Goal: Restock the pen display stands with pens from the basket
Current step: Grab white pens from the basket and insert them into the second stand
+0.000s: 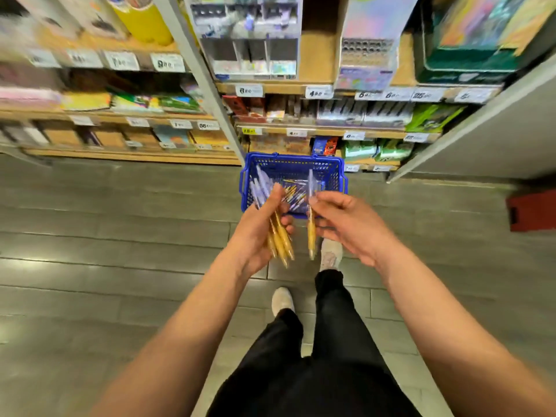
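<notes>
Grey tiled floor (105,251) fills the lower view. Wooden shelves (316,88) run along the top, carrying price tags and blurred stationery. On the upper shelf stand two pen stands: a compartmented stand (249,40) at centre and a holed stand (367,55) to its right; contents too blurred to read. A blue basket (293,159) sits on the floor just in front of the lowest shelf, directly beyond both hands. Loose pens (296,195) lie in its bottom, count not readable. Left hand (258,233): fingers curled round a bundle (279,236) of several pens, orange barrels pointing toward the person, pale lilac ends fanned out toward the basket. Right hand (349,224): thumb and fingertips pinch a single pen (311,233) near its middle, held roughly upright, orange end down, clear end up. Bundle and single pen are near each other, not touching. Both hands are held above the basket's near edge.
</notes>
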